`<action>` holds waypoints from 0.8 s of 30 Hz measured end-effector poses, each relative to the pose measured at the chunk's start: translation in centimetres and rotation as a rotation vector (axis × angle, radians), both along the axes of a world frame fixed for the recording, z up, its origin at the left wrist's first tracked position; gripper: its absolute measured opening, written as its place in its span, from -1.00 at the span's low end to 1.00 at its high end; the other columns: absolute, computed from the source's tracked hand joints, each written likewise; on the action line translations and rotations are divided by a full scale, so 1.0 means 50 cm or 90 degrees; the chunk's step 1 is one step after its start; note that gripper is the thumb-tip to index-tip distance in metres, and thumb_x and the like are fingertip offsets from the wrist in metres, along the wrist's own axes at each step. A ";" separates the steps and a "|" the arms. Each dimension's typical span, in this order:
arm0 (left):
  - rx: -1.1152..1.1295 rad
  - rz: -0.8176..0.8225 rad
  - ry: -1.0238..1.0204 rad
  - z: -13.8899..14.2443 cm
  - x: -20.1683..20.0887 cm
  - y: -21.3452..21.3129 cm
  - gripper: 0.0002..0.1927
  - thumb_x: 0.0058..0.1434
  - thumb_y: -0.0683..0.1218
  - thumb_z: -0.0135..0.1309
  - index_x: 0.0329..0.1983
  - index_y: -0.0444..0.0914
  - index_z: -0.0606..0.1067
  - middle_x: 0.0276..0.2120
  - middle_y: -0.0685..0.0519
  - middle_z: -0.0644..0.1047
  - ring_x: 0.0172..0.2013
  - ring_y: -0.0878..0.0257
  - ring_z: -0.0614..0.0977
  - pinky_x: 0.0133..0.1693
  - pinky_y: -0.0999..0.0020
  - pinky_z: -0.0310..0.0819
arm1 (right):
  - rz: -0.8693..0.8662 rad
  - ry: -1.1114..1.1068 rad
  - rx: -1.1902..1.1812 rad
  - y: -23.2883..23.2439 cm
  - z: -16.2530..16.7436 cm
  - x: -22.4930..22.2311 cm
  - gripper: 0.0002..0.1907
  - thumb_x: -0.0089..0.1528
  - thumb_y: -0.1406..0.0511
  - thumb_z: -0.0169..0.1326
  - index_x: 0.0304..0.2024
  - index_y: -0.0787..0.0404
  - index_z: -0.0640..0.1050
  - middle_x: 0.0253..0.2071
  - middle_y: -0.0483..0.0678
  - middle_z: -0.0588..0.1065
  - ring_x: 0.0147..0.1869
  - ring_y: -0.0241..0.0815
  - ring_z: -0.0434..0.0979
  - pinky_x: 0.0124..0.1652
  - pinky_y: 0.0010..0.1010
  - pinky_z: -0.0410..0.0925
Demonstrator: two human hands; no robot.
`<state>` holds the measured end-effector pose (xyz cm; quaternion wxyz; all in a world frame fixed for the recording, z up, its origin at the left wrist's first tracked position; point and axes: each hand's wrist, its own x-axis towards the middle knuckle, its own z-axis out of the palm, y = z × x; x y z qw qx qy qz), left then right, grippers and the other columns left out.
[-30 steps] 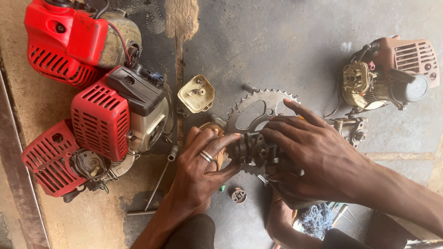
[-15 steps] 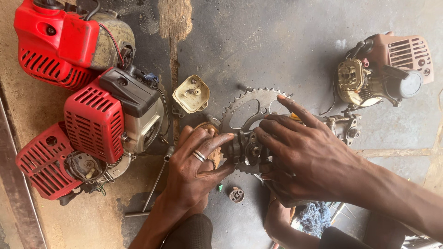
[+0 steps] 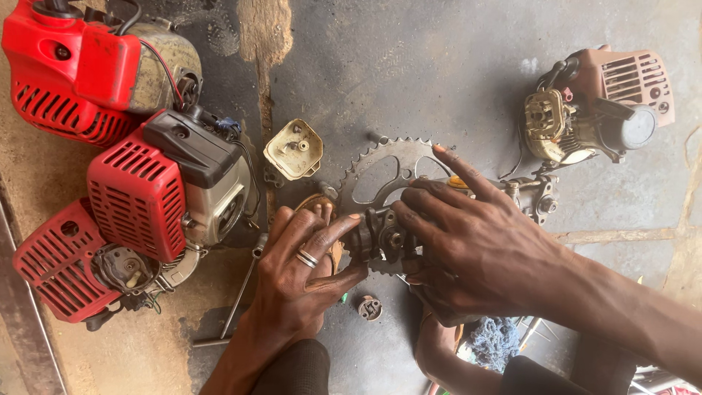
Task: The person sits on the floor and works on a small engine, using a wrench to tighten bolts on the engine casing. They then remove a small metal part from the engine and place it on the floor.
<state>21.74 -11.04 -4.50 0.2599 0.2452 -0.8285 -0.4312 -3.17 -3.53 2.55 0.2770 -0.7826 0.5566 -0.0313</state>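
Both my hands grip a small dark metal engine part (image 3: 382,235) at the centre of the floor. My left hand (image 3: 303,267), with a ring on one finger, holds its left side between thumb and fingers. My right hand (image 3: 468,245) wraps over its right side, index finger stretched out over a toothed sprocket (image 3: 380,172) that lies flat under the part. The part's right half is hidden by my fingers.
Three red small engines (image 3: 135,194) crowd the left. A faded pink engine (image 3: 596,110) sits at upper right. A cream square cover (image 3: 294,149), a small round piece (image 3: 369,308), a metal rod (image 3: 238,296) and a blue rag (image 3: 493,342) lie nearby.
The view shifted slightly. My left fingers have curled closer around the part and my right hand has settled lower over it; the part stays in the same spot.
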 end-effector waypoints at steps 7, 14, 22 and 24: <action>-0.249 -0.051 -0.130 -0.029 -0.006 -0.020 -0.26 0.13 0.31 0.33 0.14 -0.33 0.57 -0.27 -0.09 0.55 -0.32 0.13 0.43 -0.33 0.21 0.37 | 0.010 0.062 0.031 0.005 -0.014 0.008 -0.05 0.12 -0.15 0.04 0.34 0.36 0.27 0.24 0.28 0.42 0.38 0.22 0.35 0.38 0.22 -0.15; -0.387 -0.077 -0.202 -0.012 -0.012 -0.032 -0.23 0.02 0.36 0.22 0.14 -0.22 0.57 -0.23 -0.07 0.59 -0.25 0.13 0.53 -0.32 0.16 0.43 | 0.004 0.071 0.052 0.016 -0.027 0.008 0.07 0.07 -0.19 0.09 0.42 0.30 0.17 0.26 0.25 0.39 0.40 0.16 0.32 0.44 0.30 -0.19; -0.398 -0.130 -0.165 -0.011 -0.026 -0.052 -0.20 0.25 0.46 0.03 0.02 -0.37 0.60 -0.47 0.01 0.54 -0.49 0.19 0.58 -0.60 0.31 0.44 | 0.027 0.089 -0.014 0.030 -0.036 -0.001 0.08 0.10 -0.26 0.08 0.44 0.25 0.17 0.27 0.22 0.39 0.41 0.13 0.32 0.46 0.28 -0.20; -0.401 -0.117 -0.141 -0.011 -0.024 -0.052 -0.22 0.30 0.44 0.00 0.03 -0.37 0.60 -0.44 -0.01 0.54 -0.43 0.16 0.61 -0.54 0.29 0.49 | 0.026 0.100 -0.006 0.030 -0.036 -0.001 0.09 0.08 -0.27 0.09 0.44 0.23 0.17 0.27 0.21 0.39 0.41 0.13 0.32 0.44 0.26 -0.21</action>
